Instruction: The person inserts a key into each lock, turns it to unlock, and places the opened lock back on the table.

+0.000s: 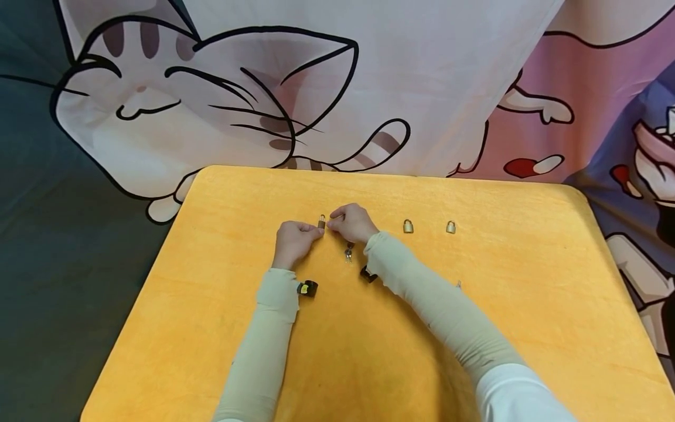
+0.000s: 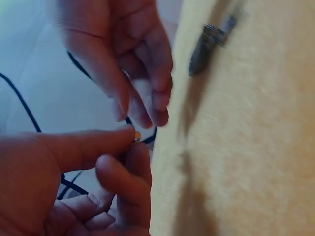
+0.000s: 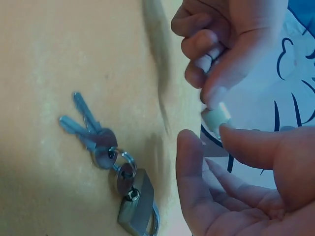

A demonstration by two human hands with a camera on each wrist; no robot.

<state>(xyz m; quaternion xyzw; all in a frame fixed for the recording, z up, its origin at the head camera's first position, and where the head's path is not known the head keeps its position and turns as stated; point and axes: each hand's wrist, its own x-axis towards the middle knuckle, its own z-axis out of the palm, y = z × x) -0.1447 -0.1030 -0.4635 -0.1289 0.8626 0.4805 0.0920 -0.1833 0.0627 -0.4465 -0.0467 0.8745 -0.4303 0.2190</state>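
My left hand pinches a small brass padlock between thumb and forefinger, shackle up, above the table's far part. In the right wrist view the padlock looks blurred and pale at the fingertips. Close on its right is my right hand, thumb and forefinger apart and nothing gripped; whether the thumb touches the padlock I cannot tell. Below the right hand, a second padlock lies on the table with a ring of keys attached, one seemingly in its keyhole.
Two more brass padlocks, a nearer one and a farther one, stand to the right on the yellow table. A small metal piece shows just past my right sleeve. A printed cloth hangs behind the table.
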